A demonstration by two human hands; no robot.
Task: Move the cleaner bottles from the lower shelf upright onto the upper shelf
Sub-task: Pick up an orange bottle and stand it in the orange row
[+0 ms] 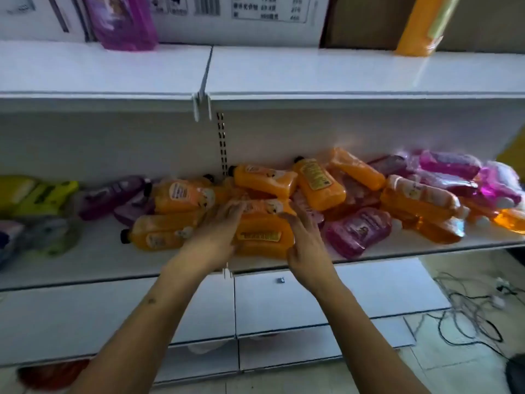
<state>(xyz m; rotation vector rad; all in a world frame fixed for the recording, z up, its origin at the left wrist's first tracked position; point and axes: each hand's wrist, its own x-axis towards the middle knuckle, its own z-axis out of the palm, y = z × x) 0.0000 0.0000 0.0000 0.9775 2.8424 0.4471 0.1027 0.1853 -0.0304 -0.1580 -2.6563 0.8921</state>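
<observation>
Several orange and purple cleaner bottles lie on their sides in a heap on the lower shelf [99, 260]. One orange bottle [264, 234] lies at the front of the heap, its yellow label facing me. My left hand [216, 234] is at its left side and my right hand [304, 240] at its right side, fingers straight; the picture is blurred and I cannot tell whether they touch it. On the upper shelf [312, 72] a purple bottle [125, 21] stands at the left and an orange bottle [423, 27] at the right, tops cut off by the frame.
Yellow-green and grey packs [42, 200] lie at the lower shelf's left end. Cardboard boxes [241, 18] stand behind the upper shelf's bottles. A vertical divider [203, 100] splits the upper shelf. Cables [468, 308] trail on the floor at the right.
</observation>
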